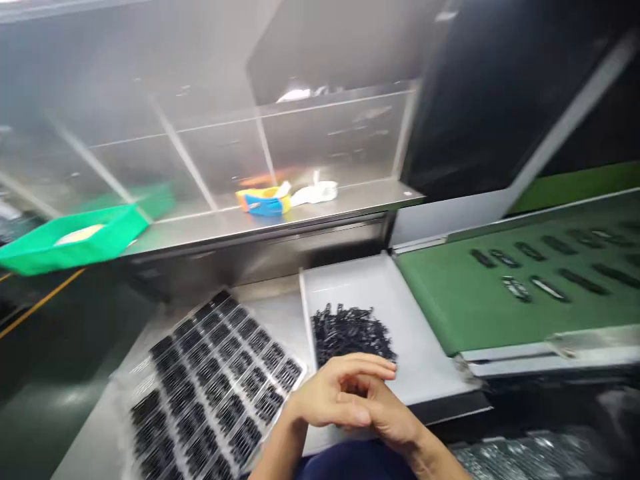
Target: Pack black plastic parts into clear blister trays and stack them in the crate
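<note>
Presently, black parts heap (353, 331) lies just beyond left hand (327, 392), nearer than right hand (389, 415); fingers curled, cannot tell whether pinching.

1. Ahead of the left hand (340, 390) and right hand (387, 413), a heap of black parts (353, 333) blocks any low path.
2. Right of it, the bare white tray (415, 327) runs up to the green belt (435, 293).
3. Left of the hands, a filled grid tray (300, 371) crowds low reach.
4. Farther ahead, a metal shelf (360, 195) bars the way.
</note>
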{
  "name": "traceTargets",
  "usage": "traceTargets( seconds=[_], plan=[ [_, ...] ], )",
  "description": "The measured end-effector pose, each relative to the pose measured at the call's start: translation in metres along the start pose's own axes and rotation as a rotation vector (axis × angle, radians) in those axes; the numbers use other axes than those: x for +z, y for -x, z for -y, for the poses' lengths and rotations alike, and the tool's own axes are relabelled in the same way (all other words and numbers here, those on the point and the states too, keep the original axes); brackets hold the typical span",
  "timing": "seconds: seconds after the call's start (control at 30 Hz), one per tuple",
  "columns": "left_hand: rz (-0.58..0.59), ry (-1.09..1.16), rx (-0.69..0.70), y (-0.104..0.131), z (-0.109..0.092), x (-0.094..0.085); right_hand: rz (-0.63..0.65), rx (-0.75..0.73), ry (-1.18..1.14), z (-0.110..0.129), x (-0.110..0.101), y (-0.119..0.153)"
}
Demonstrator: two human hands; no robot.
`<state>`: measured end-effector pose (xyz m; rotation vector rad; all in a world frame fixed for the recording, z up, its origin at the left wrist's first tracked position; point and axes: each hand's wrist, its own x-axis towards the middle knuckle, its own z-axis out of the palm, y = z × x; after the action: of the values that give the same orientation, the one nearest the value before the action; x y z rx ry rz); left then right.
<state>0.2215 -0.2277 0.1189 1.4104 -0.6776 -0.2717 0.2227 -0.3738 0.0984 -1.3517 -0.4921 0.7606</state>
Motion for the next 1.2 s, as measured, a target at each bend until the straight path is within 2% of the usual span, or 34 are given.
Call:
traceTargets(
  seconds=[0.03, 0.1, 0.13, 0.17, 0.23, 0.27, 0.33, 0.4, 0.47, 0.57, 0.6, 0.67, 0.73, 0.8, 0.9, 0.97, 1.0, 1.03, 1.1, 1.17, 1.2],
  plan=[
    [-0.026, 0.078, -0.019, -0.016, 0.009, 0.008, -0.042, -0.009, 0.103, 0.005, -0.026, 0.009],
    [-0.128, 0.175, -0.069, -0.046, 0.022, 0.025, -0.245, -0.004, 0.413, 0.021, -0.090, 0.030],
    [-0.187, 0.188, -0.099, -0.060, 0.026, 0.033, -0.444, 0.016, 0.732, 0.030, -0.126, 0.041],
    [-0.237, 0.179, -0.134, -0.074, 0.029, 0.041, -0.655, 0.071, 0.880, 0.039, -0.163, 0.053],
    [-0.298, 0.132, -0.208, -0.103, 0.034, 0.054, -0.944, 0.160, 1.007, 0.056, -0.235, 0.073],
    [-0.303, 0.121, -0.235, -0.117, 0.037, 0.061, -1.042, 0.194, 1.048, 0.062, -0.266, 0.080],
    [-0.276, 0.136, -0.261, -0.145, 0.045, 0.075, -1.144, 0.240, 1.090, 0.070, -0.314, 0.089],
    [-0.247, 0.165, -0.276, -0.172, 0.054, 0.089, -1.147, 0.251, 1.092, 0.072, -0.341, 0.092],
    [-0.261, 0.097, -0.248, -0.195, 0.065, 0.103, -1.097, 0.222, 1.058, 0.072, -0.349, 0.093],
    [-0.361, -0.098, -0.167, -0.224, 0.079, 0.117, -0.956, 0.095, 0.952, 0.072, -0.338, 0.094],
    [-0.396, -0.102, -0.170, -0.232, 0.082, 0.120, -0.894, 0.040, 0.901, 0.072, -0.331, 0.095],
    [-0.440, 0.027, -0.208, -0.242, 0.085, 0.121, -0.762, -0.056, 0.787, 0.075, -0.316, 0.095],
    [-0.430, 0.188, -0.214, -0.247, 0.081, 0.119, -0.641, -0.111, 0.677, 0.080, -0.301, 0.093],
    [-0.419, 0.270, -0.163, -0.246, 0.072, 0.115, -0.546, -0.116, 0.445, 0.082, -0.289, 0.090],
    [-0.473, 0.320, -0.100, -0.237, 0.058, 0.108, -0.467, -0.033, -0.081, 0.074, -0.271, 0.082],
    [-0.507, 0.370, -0.092, -0.228, 0.052, 0.103, -0.445, 0.031, -0.251, 0.062, -0.263, 0.076],
    [-0.517, 0.404, -0.094, -0.223, 0.050, 0.099, -0.436, 0.049, -0.216, 0.055, -0.261, 0.072],
    [-0.529, 0.444, -0.094, -0.218, 0.050, 0.096, -0.439, 0.062, -0.081, 0.050, -0.263, 0.068],
    [-0.570, 0.516, -0.091, -0.207, 0.049, 0.087, -0.502, 0.091, 0.358, 0.046, -0.276, 0.056],
    [-0.630, 0.567, -0.099, -0.194, 0.047, 0.077, -0.660, 0.135, 0.774, 0.051, -0.302, 0.039],
    [-0.660, 0.585, -0.111, -0.187, 0.045, 0.073, -0.760, 0.157, 0.871, 0.057, -0.317, 0.030]
  ],
)
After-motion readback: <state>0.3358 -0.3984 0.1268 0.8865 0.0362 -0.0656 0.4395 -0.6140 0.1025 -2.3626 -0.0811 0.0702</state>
